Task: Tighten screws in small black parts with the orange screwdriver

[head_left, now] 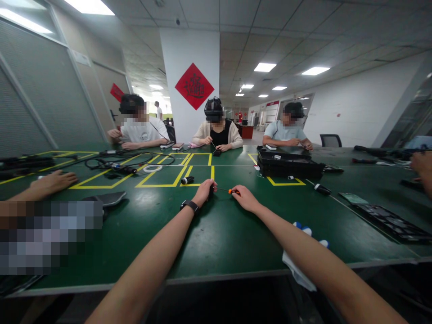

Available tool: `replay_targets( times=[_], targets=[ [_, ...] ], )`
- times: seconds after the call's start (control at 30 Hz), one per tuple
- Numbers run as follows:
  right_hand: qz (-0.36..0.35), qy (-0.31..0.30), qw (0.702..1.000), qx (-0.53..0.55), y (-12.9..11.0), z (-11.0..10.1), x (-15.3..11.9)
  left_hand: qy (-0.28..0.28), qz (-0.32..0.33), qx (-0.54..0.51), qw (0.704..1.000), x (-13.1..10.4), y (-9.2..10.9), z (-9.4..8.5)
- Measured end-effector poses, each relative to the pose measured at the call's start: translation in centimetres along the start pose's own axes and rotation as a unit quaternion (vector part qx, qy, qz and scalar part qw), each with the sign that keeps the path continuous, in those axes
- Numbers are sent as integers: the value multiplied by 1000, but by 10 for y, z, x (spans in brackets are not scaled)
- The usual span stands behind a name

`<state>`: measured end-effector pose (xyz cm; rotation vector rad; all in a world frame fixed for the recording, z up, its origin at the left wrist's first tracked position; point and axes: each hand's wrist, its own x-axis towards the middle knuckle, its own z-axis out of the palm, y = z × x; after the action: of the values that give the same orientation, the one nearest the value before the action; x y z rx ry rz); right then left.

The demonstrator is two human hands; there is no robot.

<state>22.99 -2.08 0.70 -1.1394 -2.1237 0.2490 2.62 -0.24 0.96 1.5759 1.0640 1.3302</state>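
My right hand point(243, 197) is closed round the orange and black handle of a screwdriver point(231, 191), whose thin shaft points left. The shaft reaches toward my left hand point(204, 191), which is closed around a small dark object point(211, 191), partly hidden by the fingers. A black watch point(190, 206) is on my left wrist. Both hands are just above the green table point(216, 252), near its middle. Behind my left hand lies a small black cylinder with a white end point(187, 180).
A black open case point(290, 165) stands back right, with a dark panel point(388, 218) nearer. White-and-blue gloves point(299, 265) lie by my right forearm. Cables point(124, 166) spread back left. Three people sit opposite; other people's hands point(57, 181) show at both sides.
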Motion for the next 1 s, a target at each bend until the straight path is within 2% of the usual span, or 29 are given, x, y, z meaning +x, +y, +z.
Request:
replay_targets(
  times=[0.57,0.8,1.0],
  targets=[
    [-6,-5,1000,2,1,-1,0,8,-3,-6,1000,-3,3,0],
    [-11,-6,1000,-6,3,0,1,9,-1,74,997,-4,5,1],
    [-18,4,1000,0,1,1,-1,13,57,128,990,-2,3,-1]
  ],
)
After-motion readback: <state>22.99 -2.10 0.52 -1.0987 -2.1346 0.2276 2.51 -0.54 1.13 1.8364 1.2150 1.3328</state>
